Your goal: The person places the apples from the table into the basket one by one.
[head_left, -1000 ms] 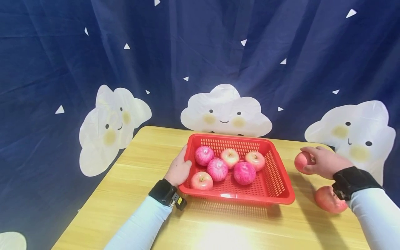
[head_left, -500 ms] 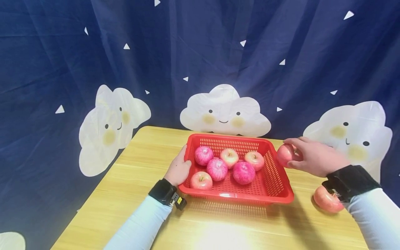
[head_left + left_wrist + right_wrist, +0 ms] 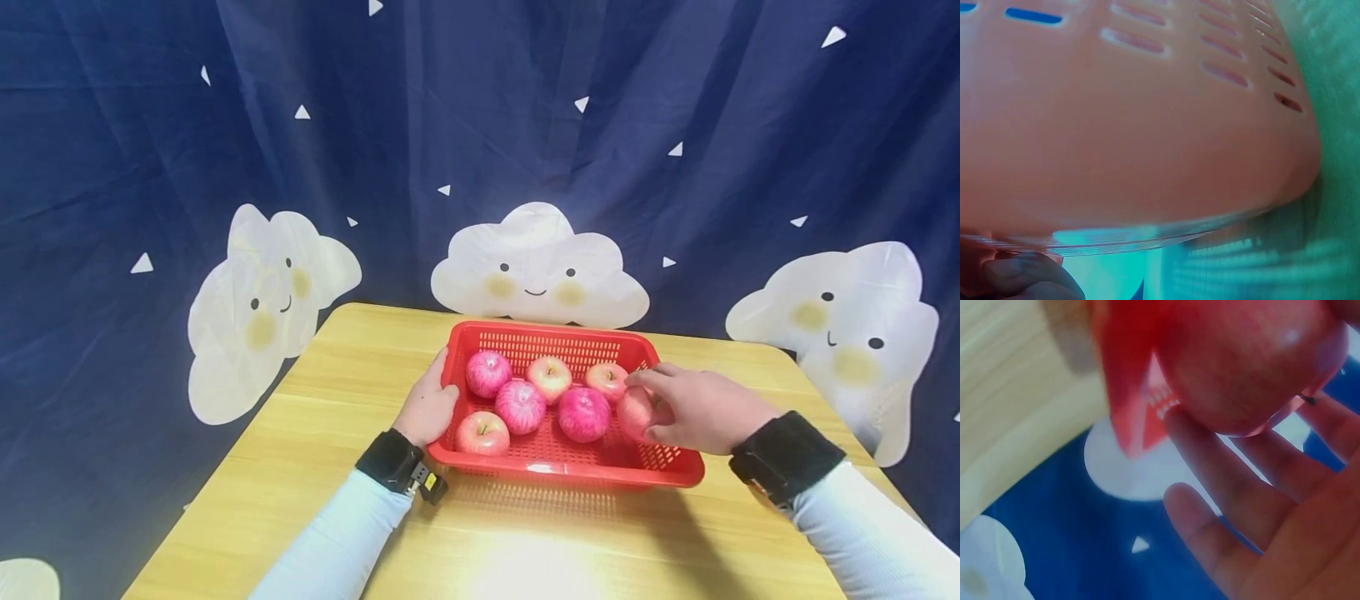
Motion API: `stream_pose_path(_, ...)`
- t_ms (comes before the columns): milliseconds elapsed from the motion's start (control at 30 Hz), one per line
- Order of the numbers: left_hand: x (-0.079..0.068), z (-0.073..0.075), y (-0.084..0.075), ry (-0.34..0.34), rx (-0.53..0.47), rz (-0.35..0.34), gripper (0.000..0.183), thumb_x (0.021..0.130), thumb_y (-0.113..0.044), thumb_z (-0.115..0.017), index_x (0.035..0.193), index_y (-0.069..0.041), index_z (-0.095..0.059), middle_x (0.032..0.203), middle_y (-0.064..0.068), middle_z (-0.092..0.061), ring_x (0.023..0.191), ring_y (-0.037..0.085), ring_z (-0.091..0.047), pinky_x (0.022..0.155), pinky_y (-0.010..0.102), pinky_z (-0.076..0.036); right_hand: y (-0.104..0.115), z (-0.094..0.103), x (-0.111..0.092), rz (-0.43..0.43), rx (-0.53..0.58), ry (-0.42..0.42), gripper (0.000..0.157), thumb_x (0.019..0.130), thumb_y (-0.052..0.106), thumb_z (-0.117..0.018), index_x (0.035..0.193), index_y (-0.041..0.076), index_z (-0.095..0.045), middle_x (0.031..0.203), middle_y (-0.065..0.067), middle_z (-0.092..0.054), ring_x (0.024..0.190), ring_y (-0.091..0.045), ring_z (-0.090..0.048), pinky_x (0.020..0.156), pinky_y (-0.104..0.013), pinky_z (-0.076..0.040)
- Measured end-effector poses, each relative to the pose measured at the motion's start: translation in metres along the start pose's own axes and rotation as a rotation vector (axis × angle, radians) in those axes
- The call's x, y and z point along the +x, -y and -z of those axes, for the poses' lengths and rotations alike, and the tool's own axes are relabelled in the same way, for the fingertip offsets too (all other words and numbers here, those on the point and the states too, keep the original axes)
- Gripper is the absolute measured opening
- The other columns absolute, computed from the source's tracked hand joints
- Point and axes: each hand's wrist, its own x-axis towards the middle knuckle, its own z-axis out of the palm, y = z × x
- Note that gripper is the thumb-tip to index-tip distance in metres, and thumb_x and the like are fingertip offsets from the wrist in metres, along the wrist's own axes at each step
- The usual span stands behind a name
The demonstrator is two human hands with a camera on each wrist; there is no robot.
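A red slotted plastic basket (image 3: 600,475) stands on the table with several apples inside, some pale red, others deep pink and streaked. My left hand (image 3: 427,408) grips its left rim, thumb over the edge; the left wrist view is filled by the basket's slotted wall (image 3: 1135,137), with fingertips at the rim below. Over the right end of the basket, my right hand (image 3: 705,408) holds a red apple (image 3: 634,414) between thumb and fingers. In the right wrist view that apple (image 3: 1247,362) shows its stem, with the basket's red corner (image 3: 1138,425) behind.
The wooden table (image 3: 330,467) reaches back to a dark blue curtain (image 3: 480,117) printed with white clouds and triangles. The right forearm (image 3: 862,517) crosses the table's right side, where it covers the spot of the loose apple seen before.
My right hand has carried the apple leftward from beside the basket to over its right end. The left hand keeps its grip, and the loose apple at right has gone behind the forearm.
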Motion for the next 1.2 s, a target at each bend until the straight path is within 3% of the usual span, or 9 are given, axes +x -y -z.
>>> stream_pose_path(200, 0.0, 0.0, 0.002, 0.001, -0.008, -0.007, 0.068, 0.092, -0.019, -0.057, 0.149, -0.031, -0.022, 0.136, 0.002, -0.048, 0.112, 0.027, -0.053, 0.084, 0.051, -0.052, 0.004, -0.017, 0.005, 0.004, 0.006, 0.064, 0.068, 0.06, 0.036, -0.087, 0.121, 0.024, -0.059, 0.091, 0.005, -0.055, 0.058, -0.006, -0.051, 0.059, -0.03, -0.052)
stream_pose_path(400, 0.0, -0.001, 0.002, 0.001, -0.007, -0.006, 0.069, 0.092, -0.019, -0.056, 0.149, -0.032, -0.021, 0.137, 0.002, -0.048, 0.112, 0.027, -0.053, 0.085, 0.052, -0.052, 0.007, -0.03, 0.008, 0.014, -0.04, 0.059, 0.07, 0.057, 0.038, -0.087, 0.12, 0.028, -0.06, 0.092, 0.006, -0.057, 0.062, -0.008, -0.051, 0.064, -0.035, -0.051)
stream_pose_path(533, 0.0, -0.001, 0.001, -0.003, -0.006, -0.006, 0.069, 0.092, -0.019, -0.056, 0.149, -0.032, -0.02, 0.138, 0.002, -0.047, 0.112, 0.027, -0.053, 0.085, 0.052, -0.051, 0.008, -0.037, 0.009, 0.036, -0.066, 0.048, 0.065, 0.056, 0.04, -0.087, 0.115, 0.028, -0.062, 0.099, 0.004, -0.061, 0.075, -0.015, -0.059, 0.079, -0.052, -0.05)
stream_pose_path(633, -0.001, -0.001, 0.001, -0.002, -0.008, -0.005, 0.069, 0.092, -0.02, -0.056, 0.149, -0.032, -0.02, 0.138, 0.002, -0.047, 0.112, 0.027, -0.053, 0.085, 0.052, -0.052, 0.009, -0.041, 0.009, 0.062, -0.074, 0.043, 0.064, 0.058, 0.04, -0.087, 0.115, 0.025, -0.062, 0.107, -0.002, -0.064, 0.092, -0.021, -0.061, 0.088, -0.068, -0.041)
stream_pose_path(700, 0.0, -0.001, 0.0, -0.003, -0.01, -0.005, 0.069, 0.092, -0.02, -0.056, 0.149, -0.032, -0.02, 0.138, 0.002, -0.047, 0.112, 0.027, -0.053, 0.085, 0.052, -0.052, 0.009, -0.043, 0.009, 0.06, -0.073, 0.043, 0.066, 0.058, 0.041, -0.087, 0.116, 0.024, -0.062, 0.111, -0.004, -0.064, 0.101, -0.024, -0.058, 0.09, -0.072, -0.036)
stream_pose_path(933, -0.001, -0.001, -0.001, -0.001, -0.011, -0.004, 0.068, 0.092, -0.019, -0.056, 0.149, -0.032, -0.021, 0.137, 0.002, -0.048, 0.112, 0.027, -0.053, 0.084, 0.052, -0.052, 0.01, -0.048, 0.011, 0.044, -0.059, 0.042, 0.065, 0.057, 0.046, -0.086, 0.114, 0.025, -0.063, 0.108, -0.002, -0.064, 0.105, -0.025, -0.056, 0.092, -0.073, -0.033)
stream_pose_path(1200, -0.001, -0.001, -0.001, 0.005, -0.018, -0.009, 0.068, 0.092, -0.019, -0.056, 0.149, -0.031, -0.021, 0.137, 0.002, -0.047, 0.112, 0.027, -0.053, 0.084, 0.052, -0.052, 0.011, -0.051, 0.013, 0.028, -0.06, 0.066, 0.062, 0.056, 0.052, -0.085, 0.108, 0.025, -0.063, 0.092, 0.006, -0.067, 0.097, -0.02, -0.061, 0.093, -0.073, -0.031)
